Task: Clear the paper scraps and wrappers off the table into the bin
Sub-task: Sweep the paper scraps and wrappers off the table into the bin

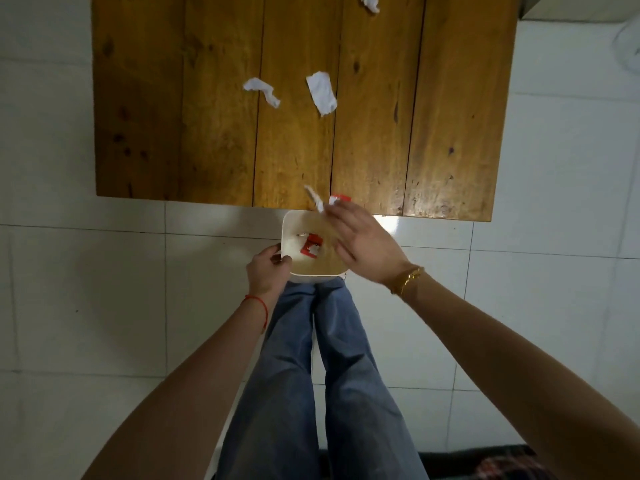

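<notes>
A small white square bin (288,226) is held just below the near edge of the wooden table (214,140), with my left hand (268,271) gripping its left rim. A red and white wrapper (311,245) lies inside it. My right hand (363,240) hovers over the bin's right side, fingers spread and blurred. At its fingertips, on the table edge, are a white paper strip (314,197) and a red and white wrapper (339,199); whether the hand touches them I cannot tell. Two crumpled white scraps (262,91) (322,92) lie mid-table, another (370,2) at the far edge.
White floor tiles (104,289) surround the table. My legs in blue jeans (311,375) stand right behind the bin. A dark patterned mat (502,464) lies at the bottom right, and a pale round object (628,46) sits on the floor at the far right.
</notes>
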The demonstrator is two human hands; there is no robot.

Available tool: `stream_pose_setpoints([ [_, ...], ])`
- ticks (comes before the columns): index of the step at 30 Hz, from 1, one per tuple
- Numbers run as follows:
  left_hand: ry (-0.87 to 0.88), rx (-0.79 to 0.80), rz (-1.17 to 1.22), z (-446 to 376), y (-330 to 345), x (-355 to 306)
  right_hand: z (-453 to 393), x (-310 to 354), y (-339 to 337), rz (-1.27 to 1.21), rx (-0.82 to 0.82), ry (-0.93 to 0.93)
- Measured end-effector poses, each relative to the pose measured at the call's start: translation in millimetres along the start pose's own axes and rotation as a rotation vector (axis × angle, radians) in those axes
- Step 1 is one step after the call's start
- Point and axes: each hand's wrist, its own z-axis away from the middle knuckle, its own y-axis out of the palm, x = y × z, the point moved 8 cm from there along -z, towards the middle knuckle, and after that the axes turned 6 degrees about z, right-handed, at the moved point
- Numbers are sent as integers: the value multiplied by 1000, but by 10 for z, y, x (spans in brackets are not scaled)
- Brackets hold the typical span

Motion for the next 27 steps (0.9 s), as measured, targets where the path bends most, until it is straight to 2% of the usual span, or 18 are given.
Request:
stream_pose_setpoints([
  [4, -9, -4, 31, -23, -28, -40, 146, 306, 74, -80, 51, -155],
  [7, -2, 6, 45, -28, -50, -102, -154, 97, -227, -116, -97, -40],
  [10, 11, 3, 26, -59, -85, -160, -635, -279, -581, -67, -168, 132],
  [13, 15, 5, 26, -95, -112, -179, -1071, -552, -771, -34, -131, 221],
  [18, 40, 18, 41, -135, -154, -212, -1401, -651, -685, 26, 1, 219],
  [22, 27, 10, 67, -150, -202, -200, -1166, -428, -459, 76, 28, 115],
  [27, 23, 1, 65, -140, -256, -193, -580, 94, -60, 110, 115, -185],
])
